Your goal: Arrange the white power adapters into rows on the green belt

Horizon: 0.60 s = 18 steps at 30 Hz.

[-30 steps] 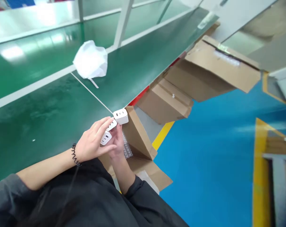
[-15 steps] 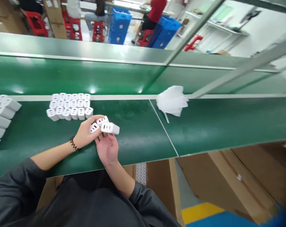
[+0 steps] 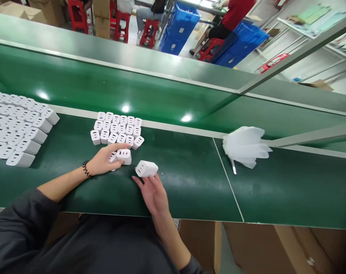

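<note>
While the left hand (image 3: 106, 161) curls over two white charger blocks (image 3: 121, 156) with fingers closed on them, the blocks sit low on the green belt (image 3: 175, 182), just in front of the small grid of chargers (image 3: 117, 129). Right hand (image 3: 152, 192) lies palm-up and open; only the fingertips (image 3: 146, 179) touch a third charger (image 3: 146, 168), which rests tilted on the belt with its port face up-left. No real clamp there, just a nudge contact.

Judgement on doing this well:
- Set the left pair down port-face matching the grid rows, edges flush against the front row, then let go without dragging neighbours.
- The loose charger needs a proper pinch on its side faces before lifting; pushing with fingertips likely skews it.
- Keep the wrist clear of the front row; a knock would topple several.

Further out: a larger block of chargers (image 3: 15, 129) lies at far left, well apart. A bunched white plastic bag (image 3: 245, 146) sits to the right past the belt seam (image 3: 227, 175). Cardboard boxes (image 3: 201, 243) stand under the belt edge. Other people on red stools (image 3: 210, 47) by blue crates (image 3: 180, 28) at the back.
</note>
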Motion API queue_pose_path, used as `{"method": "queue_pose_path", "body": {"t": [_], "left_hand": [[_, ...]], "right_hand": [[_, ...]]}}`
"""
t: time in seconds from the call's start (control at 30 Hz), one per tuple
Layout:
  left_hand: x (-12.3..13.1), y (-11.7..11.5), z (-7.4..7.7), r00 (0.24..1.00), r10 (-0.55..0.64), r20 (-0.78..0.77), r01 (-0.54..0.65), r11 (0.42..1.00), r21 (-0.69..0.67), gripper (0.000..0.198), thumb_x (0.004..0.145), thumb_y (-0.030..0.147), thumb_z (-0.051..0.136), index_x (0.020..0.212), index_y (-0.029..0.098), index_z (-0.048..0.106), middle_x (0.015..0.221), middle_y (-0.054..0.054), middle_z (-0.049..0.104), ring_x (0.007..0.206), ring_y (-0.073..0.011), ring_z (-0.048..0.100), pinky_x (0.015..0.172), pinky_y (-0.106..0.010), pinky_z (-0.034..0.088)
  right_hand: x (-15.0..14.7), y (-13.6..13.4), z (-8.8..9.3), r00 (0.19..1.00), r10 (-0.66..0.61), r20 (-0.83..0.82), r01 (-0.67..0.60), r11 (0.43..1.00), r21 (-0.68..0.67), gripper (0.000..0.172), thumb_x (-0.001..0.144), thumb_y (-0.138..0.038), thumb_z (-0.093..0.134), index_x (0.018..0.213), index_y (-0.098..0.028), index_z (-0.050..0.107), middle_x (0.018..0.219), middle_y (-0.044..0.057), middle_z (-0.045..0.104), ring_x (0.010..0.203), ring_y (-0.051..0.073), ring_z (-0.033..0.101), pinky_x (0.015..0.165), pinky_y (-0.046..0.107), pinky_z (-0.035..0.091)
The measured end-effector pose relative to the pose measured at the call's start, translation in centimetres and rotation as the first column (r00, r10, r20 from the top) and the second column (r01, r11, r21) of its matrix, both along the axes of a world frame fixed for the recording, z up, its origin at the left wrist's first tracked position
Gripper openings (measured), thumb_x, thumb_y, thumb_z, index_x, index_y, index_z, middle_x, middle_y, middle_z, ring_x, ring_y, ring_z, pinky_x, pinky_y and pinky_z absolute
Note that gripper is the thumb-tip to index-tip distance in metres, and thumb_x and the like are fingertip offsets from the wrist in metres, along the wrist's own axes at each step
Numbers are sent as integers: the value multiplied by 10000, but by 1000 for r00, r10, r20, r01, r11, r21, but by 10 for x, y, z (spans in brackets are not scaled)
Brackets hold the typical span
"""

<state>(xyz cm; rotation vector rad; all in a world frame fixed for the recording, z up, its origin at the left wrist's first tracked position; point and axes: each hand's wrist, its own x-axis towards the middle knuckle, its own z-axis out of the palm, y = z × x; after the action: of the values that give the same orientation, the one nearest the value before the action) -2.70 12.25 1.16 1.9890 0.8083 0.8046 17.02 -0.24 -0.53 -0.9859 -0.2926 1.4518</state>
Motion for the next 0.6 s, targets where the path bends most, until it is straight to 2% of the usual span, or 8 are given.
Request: {"method": "queue_pose_path", "body": {"t": [0.07, 0.17, 0.3, 0.37, 0.47, 0.53, 0.6], "left_hand": [[-2, 5, -1, 994, -101, -39, 104, 992, 78, 423, 798, 168, 576, 1210, 215, 658, 1181, -46, 711, 1090, -193, 655, 992, -321, 525], [-1, 7, -3, 972, -219, -82, 230, 959, 166, 414, 741, 94, 516, 1095, 216, 692, 1090, -36, 723, 1013, -181, 644, 925, -305, 528], [1, 4, -5, 938, -323, -127, 346, 899, 270, 409, 710, 92, 518, 1057, 222, 691, 1073, -41, 722, 995, -197, 620, 904, -326, 509], [1, 2, -5, 924, -349, -154, 380, 881, 283, 403, 697, 111, 547, 1057, 227, 687, 1056, -38, 725, 1003, -207, 620, 912, -341, 501], [2, 1, -4, 921, -364, -139, 389, 878, 278, 425, 685, 98, 551, 1051, 253, 701, 1021, -18, 734, 1009, -212, 620, 932, -353, 505], [3, 0, -4, 928, -356, -113, 374, 888, 267, 422, 701, 81, 531, 1011, 285, 732, 1038, -17, 728, 1009, -210, 615, 935, -358, 513], [3, 0, -5, 941, -322, -108, 339, 908, 248, 405, 740, 83, 512, 962, 315, 759, 1060, -29, 710, 1000, -205, 612, 917, -361, 520]], "right_hand": [[17, -2, -3, 984, -58, 169, 58, 998, 2, 259, 735, -384, 823, 931, -254, 714, 1030, 15, 729, 1014, 203, 660, 915, 396, 561], [29, 2, -2, 936, -34, 350, 18, 999, 50, 307, 726, -360, 846, 927, -247, 643, 935, -6, 698, 887, 167, 661, 828, 336, 571], [29, 11, 3, 866, 75, 494, -141, 985, 97, 563, 762, -285, 807, 1231, -347, 502, 1069, -24, 640, 882, 150, 668, 814, 328, 577], [28, 16, 4, 747, 158, 646, -275, 958, 85, 582, 798, -258, 745, 1324, -347, 514, 1106, 3, 600, 900, 155, 652, 800, 316, 567], [26, 22, 3, 507, 142, 850, -409, 908, 93, 387, 832, -211, 665, 1207, -305, 673, 1129, 44, 595, 1037, 201, 623, 905, 361, 537], [23, 24, 2, 433, 69, 899, -427, 894, 137, 314, 851, -199, 654, 1140, -308, 708, 1174, 51, 635, 1162, 239, 595, 1023, 423, 486], [19, 23, 0, 410, 13, 912, -422, 889, 177, 293, 865, -200, 658, 1128, -319, 706, 1201, 43, 677, 1229, 260, 569, 1087, 475, 435]]}}
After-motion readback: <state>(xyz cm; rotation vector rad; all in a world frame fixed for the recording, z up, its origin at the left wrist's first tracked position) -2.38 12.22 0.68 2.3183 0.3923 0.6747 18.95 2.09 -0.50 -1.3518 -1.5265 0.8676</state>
